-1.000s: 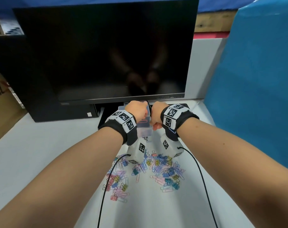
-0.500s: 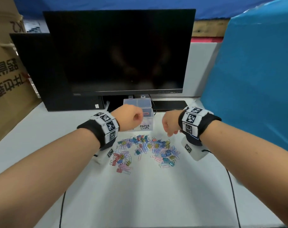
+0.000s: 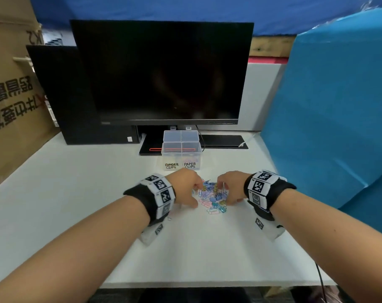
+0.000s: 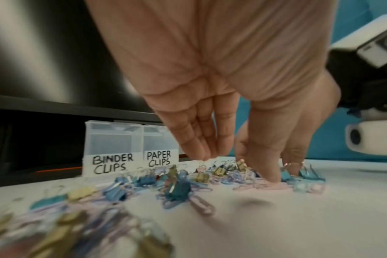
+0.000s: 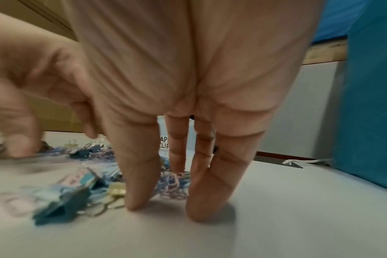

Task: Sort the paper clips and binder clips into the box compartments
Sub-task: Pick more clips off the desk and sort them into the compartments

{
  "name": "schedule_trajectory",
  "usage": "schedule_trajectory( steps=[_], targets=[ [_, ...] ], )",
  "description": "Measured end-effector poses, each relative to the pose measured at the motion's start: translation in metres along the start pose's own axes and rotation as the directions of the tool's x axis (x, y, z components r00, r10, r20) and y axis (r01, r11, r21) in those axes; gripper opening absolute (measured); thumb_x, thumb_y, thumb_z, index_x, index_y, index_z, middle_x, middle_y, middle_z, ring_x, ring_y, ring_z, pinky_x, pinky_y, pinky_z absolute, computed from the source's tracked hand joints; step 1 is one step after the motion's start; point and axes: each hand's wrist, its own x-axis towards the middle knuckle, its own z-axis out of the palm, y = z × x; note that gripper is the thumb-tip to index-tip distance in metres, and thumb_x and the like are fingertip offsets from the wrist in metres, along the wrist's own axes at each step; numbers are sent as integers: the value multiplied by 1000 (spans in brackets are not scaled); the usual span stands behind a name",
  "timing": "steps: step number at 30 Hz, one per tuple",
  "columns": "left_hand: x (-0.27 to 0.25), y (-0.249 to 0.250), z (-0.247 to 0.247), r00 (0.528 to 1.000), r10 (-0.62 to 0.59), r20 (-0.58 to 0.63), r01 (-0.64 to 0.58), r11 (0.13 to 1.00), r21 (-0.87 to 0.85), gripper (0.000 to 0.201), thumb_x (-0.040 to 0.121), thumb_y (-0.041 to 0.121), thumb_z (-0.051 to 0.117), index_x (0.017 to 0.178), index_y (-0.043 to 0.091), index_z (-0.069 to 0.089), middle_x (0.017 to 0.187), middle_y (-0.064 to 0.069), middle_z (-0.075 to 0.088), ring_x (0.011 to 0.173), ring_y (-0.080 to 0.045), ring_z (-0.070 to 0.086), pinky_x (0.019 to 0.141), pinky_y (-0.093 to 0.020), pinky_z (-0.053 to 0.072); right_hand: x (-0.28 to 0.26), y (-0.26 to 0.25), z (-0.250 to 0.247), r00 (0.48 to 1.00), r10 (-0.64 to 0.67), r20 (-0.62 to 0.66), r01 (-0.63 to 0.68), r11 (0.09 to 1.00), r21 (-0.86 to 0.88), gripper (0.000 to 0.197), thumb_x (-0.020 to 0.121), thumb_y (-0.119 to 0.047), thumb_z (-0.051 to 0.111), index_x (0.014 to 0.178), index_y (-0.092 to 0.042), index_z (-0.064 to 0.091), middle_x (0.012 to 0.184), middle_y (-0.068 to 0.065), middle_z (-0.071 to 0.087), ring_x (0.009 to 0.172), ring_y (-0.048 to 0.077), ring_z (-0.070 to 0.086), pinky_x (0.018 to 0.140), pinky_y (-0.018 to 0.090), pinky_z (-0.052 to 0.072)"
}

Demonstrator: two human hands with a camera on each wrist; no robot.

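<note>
A mixed pile of pastel paper clips and small binder clips [image 3: 212,199] lies on the white table between my two hands. Behind it stands the clear compartment box [image 3: 181,149], lid open, labelled BINDER CLIPS [image 4: 112,163] on the left and PAPER CLIPS [image 4: 159,158] on the right. A few coloured clips show through the paper-clip side. My left hand [image 3: 193,193] reaches down into the pile's left side; in the left wrist view its fingertips [image 4: 204,154] touch clips, holding nothing. My right hand [image 5: 170,207] stands on straight fingers at the pile's right edge, tips on the table.
A dark monitor [image 3: 164,71] and its black base [image 3: 223,141] stand right behind the box. A cardboard carton [image 3: 11,106] is at the left and a blue panel [image 3: 338,106] at the right. Bare white table [image 3: 196,248] lies in front of the pile.
Both hands have come back from the box and dropped onto the pile of clips. The head view has pulled back, so the box labels now show.
</note>
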Motion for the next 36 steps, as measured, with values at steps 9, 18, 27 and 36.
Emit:
schedule_trajectory(
  steps=[9, 18, 27, 36],
  targets=[
    [26, 13, 5, 995, -62, 81, 64, 998, -16, 51, 71, 15, 73, 121, 10, 64, 107, -5, 65, 94, -21, 61, 81, -28, 52, 6, -8, 0, 998, -55, -17, 53, 991, -125, 42, 80, -16, 70, 119, -7, 57, 114, 10, 60, 93, 21, 51, 77, 26, 39],
    [35, 18, 11, 999, -47, 23, 49, 993, -103, 38, 73, 19, 79, 108, 7, 71, 109, -7, 70, 100, -23, 65, 81, -25, 49, 10, -19, -3, 999, 21, -31, -25, 992, -125, 31, 84, -2, 60, 114, -10, 63, 98, 9, 61, 87, 24, 54, 62, 22, 40],
    [32, 24, 12, 999, -27, -30, 26, 999, -24, 20, 84, 10, 64, 102, 10, 73, 105, -9, 70, 99, -27, 64, 87, -32, 53, 12, -17, 0, 995, 76, -65, -81, 993, -82, 17, 86, -5, 59, 103, -8, 62, 103, 14, 65, 99, 29, 62, 64, 24, 42],
    [16, -10, -9, 980, -172, -98, 141, 955, -260, 19, 82, 17, 72, 101, 14, 73, 95, 2, 68, 87, -14, 62, 81, -24, 51, 20, -7, 5, 990, 134, -39, -138, 983, -122, 6, 91, -3, 51, 93, -8, 47, 68, 2, 43, 66, 20, 54, 46, 19, 36]
  ],
)
